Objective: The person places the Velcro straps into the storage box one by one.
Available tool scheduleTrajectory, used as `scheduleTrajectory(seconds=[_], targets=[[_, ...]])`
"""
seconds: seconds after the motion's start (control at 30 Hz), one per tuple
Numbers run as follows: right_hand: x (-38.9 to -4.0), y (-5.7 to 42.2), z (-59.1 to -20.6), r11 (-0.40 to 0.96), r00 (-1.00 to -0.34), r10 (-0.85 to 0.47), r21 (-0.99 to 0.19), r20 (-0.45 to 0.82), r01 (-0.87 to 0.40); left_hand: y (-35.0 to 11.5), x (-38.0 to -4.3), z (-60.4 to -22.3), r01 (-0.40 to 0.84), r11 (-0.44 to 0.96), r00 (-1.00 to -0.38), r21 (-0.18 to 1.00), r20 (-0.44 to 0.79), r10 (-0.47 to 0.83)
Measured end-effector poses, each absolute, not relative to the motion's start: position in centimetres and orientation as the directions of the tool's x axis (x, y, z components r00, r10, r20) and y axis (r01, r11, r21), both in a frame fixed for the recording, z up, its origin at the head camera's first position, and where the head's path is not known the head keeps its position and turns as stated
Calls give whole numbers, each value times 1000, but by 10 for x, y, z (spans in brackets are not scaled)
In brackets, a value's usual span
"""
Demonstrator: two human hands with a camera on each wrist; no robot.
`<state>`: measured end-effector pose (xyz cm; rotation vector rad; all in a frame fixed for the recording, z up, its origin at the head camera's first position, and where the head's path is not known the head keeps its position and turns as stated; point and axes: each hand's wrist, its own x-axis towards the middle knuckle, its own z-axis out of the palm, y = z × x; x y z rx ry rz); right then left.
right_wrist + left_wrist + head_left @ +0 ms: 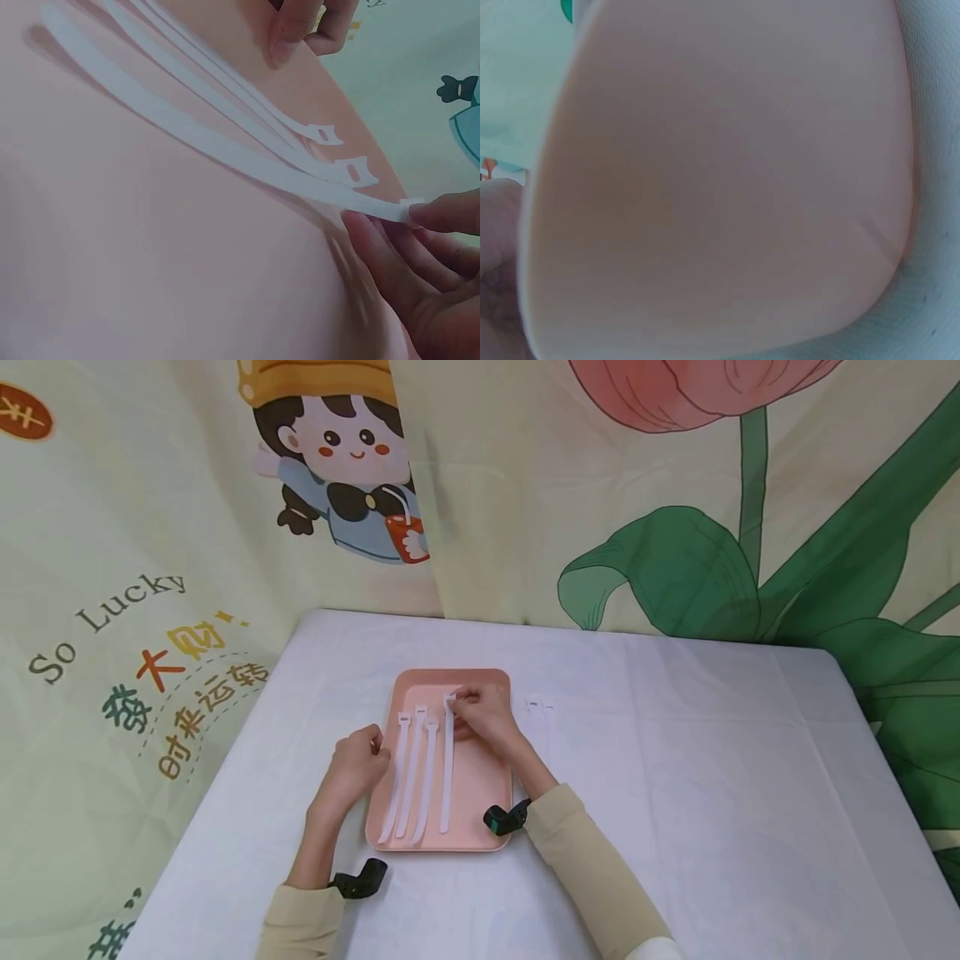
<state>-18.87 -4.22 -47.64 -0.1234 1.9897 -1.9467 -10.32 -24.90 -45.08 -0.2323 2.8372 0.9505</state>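
Observation:
My right hand pinches the slotted head of a white cable tie between thumb and fingertips. The tie's long tail runs toward the near end of a pink tray. To its left, three similar cable ties lie side by side in the tray, slotted heads at the far end. My left hand, fingers loosely curled, is at the tray's left rim with no tie in it. In the right wrist view, fingertips of the left hand overlap that rim. The left wrist view is mostly filled by the tray.
More white cable ties lie on the white tablecloth just right of the tray, partly hidden by the right forearm. A printed cloth backdrop stands behind the table. Each wrist wears a small black camera.

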Motion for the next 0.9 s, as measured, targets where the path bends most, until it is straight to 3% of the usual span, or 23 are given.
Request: scheduleTrajectory(seconds=[0.7, 0.9], targets=[[-192, -42, -481, 406, -980, -200, -909, 16, -98, -247, -104, -454, -179, 786, -981, 592, -171, -94], [-190, -35, -467, 258, -982, -184, -966, -46, -3, -249, -104, -451, -174, 794, -982, 583, -167, -93]])
